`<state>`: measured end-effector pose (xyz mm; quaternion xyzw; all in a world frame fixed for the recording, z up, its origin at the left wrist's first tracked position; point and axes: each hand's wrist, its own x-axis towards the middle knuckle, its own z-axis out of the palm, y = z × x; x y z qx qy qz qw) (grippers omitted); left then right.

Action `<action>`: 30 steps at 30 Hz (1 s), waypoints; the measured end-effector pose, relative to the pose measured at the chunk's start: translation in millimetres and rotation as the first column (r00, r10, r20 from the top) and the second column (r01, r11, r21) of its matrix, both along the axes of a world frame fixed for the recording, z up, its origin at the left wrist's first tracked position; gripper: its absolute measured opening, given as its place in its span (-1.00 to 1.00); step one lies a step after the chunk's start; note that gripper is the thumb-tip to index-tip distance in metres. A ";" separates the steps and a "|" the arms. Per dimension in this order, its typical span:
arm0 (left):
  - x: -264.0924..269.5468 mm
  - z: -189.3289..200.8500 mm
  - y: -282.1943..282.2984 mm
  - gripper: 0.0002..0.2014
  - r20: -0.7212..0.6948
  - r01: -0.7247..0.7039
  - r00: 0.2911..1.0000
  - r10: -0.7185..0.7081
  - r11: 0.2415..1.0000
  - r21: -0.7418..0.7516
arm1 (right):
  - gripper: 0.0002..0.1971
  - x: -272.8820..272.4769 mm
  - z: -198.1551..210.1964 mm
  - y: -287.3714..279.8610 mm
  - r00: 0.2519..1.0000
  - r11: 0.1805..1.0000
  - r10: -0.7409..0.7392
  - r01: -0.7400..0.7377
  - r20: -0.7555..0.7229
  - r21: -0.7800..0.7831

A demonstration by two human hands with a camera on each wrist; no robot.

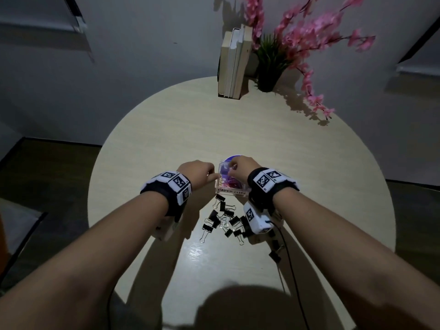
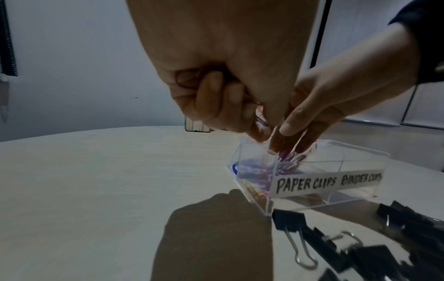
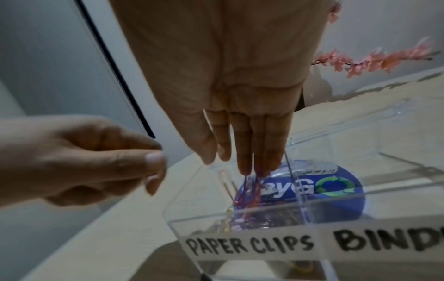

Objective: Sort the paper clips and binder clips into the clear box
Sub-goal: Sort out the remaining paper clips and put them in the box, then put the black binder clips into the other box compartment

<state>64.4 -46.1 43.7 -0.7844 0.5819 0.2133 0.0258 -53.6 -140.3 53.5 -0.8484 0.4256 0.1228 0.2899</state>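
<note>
The clear box (image 1: 230, 192) stands mid-table; its front label reads "PAPER CLIPS" (image 3: 250, 245) and "BINDER CLIPS" (image 2: 360, 179). My right hand (image 1: 232, 168) points straight fingers (image 3: 245, 152) down into the paper clip compartment. Pink and purple paper clips (image 3: 248, 190) hang just under the fingertips, above others on the bottom. My left hand (image 1: 212, 175) hovers at the box's left rim, its fingers (image 2: 228, 95) curled round more paper clips (image 2: 187, 79). Several black binder clips (image 1: 223, 220) lie in a loose pile on the table in front of the box.
A blue round disc (image 3: 336, 190) lies under the box. Upright books (image 1: 234, 63) and a potted plant with pink blossoms (image 1: 270, 67) stand at the table's far edge. A thin black cable (image 1: 291, 256) runs down from my right wrist.
</note>
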 end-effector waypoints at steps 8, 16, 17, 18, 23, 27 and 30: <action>-35.3 6.9 -49.9 -0.69 0.128 0.279 0.951 -0.280 0.960 0.027 | -0.81 -62.5 2.6 -13.1 0.964 0.980 -0.196 0.199 0.178 0.001; -54.6 1.5 -63.2 -0.72 0.063 0.351 0.930 -0.362 0.926 0.140 | -0.77 -121.1 -8.8 -19.3 0.934 0.949 -0.314 0.307 -0.168 -0.070; -54.8 1.5 -60.5 -0.73 0.072 0.350 0.930 -0.360 0.929 0.123 | -0.75 -126.1 -12.2 -17.5 0.924 0.946 -0.324 0.320 -0.201 -0.052; -54.1 1.1 -57.3 -0.74 0.090 0.350 0.929 -0.359 0.931 0.100 | -0.74 -130.4 -15.8 -14.3 0.918 0.946 -0.319 0.321 -0.236 -0.031; -44.2 -3.3 -30.2 -0.74 0.089 0.211 0.977 -0.196 0.952 -0.222 | -0.57 -134.9 -35.5 12.0 0.935 0.963 -0.243 0.264 -0.259 0.052; -42.3 -19.9 21.6 -0.78 -0.065 -0.010 0.998 -0.017 0.921 -0.390 | -0.38 -124.9 -46.7 35.4 0.967 0.988 -0.156 0.152 -0.203 -0.035; -43.7 -39.4 55.8 -0.68 -0.024 0.069 0.997 -0.078 0.961 -0.267 | -0.24 -119.1 -49.9 46.6 0.975 0.998 -0.059 0.054 -0.214 -0.028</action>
